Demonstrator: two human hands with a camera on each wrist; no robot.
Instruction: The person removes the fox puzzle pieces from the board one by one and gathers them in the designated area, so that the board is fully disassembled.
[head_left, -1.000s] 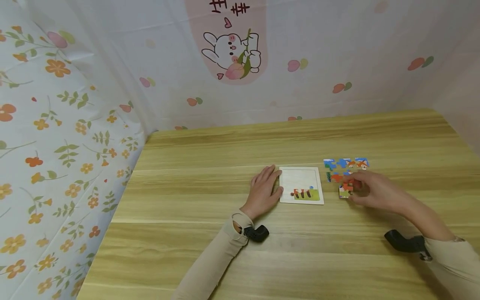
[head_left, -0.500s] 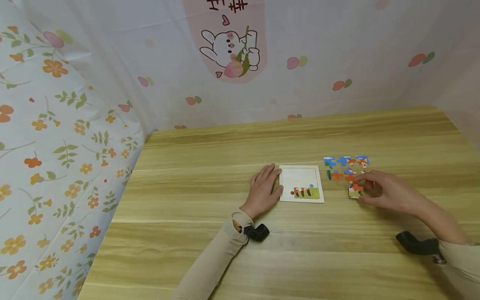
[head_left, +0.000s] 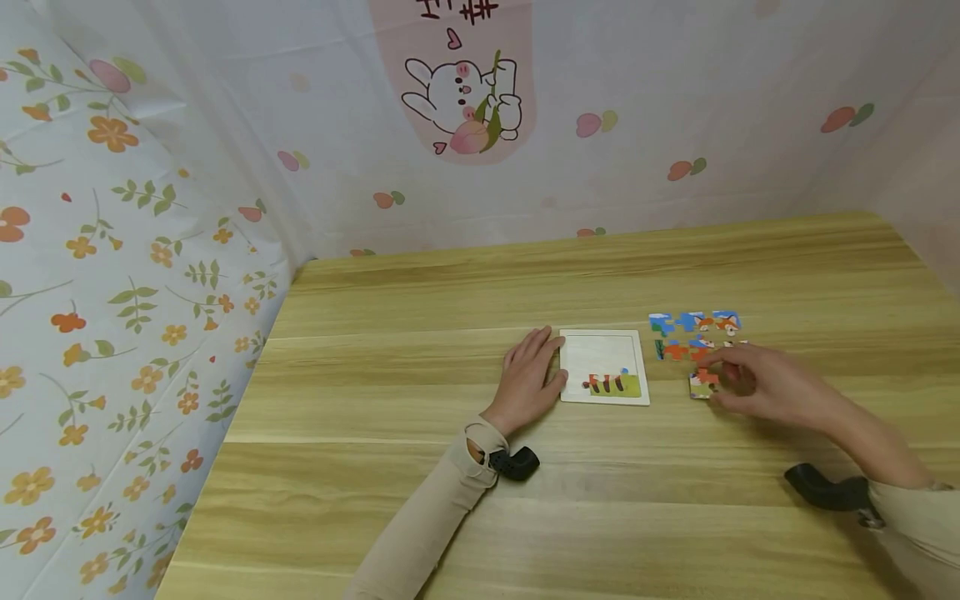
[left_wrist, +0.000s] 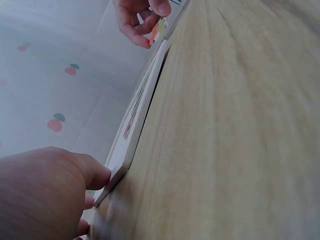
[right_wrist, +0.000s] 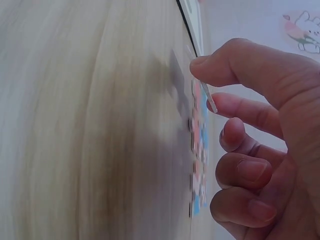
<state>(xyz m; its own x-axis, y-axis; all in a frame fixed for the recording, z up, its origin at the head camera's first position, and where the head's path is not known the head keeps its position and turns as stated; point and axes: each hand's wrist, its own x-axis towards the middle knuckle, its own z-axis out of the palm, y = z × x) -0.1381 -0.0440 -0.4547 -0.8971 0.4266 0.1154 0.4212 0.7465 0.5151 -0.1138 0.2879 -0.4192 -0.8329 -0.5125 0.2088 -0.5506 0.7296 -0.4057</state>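
A white puzzle tray (head_left: 600,354) lies on the table, with a few joined pieces (head_left: 615,384) showing brown stripes and green along its lower right part. My left hand (head_left: 528,379) rests at the tray's left side, thumb and fingertips against the rim. To the right of the tray, my right hand (head_left: 776,383) pinches an orange-and-green puzzle piece (head_left: 702,385) between thumb and index finger. The right wrist view shows that puzzle piece (right_wrist: 209,97) edge-on, raised above the table, while the other fingers curl loosely beneath.
Several loose puzzle pieces (head_left: 675,350) lie in two rows just beyond my right hand, partly covered by it. A wood-grain table (head_left: 420,350) carries everything. Printed cloth (head_left: 630,167) hangs behind the table and along its left side.
My right hand first shifts right with the pinched puzzle piece, then comes slightly back left. My left hand and the tray stay in place.
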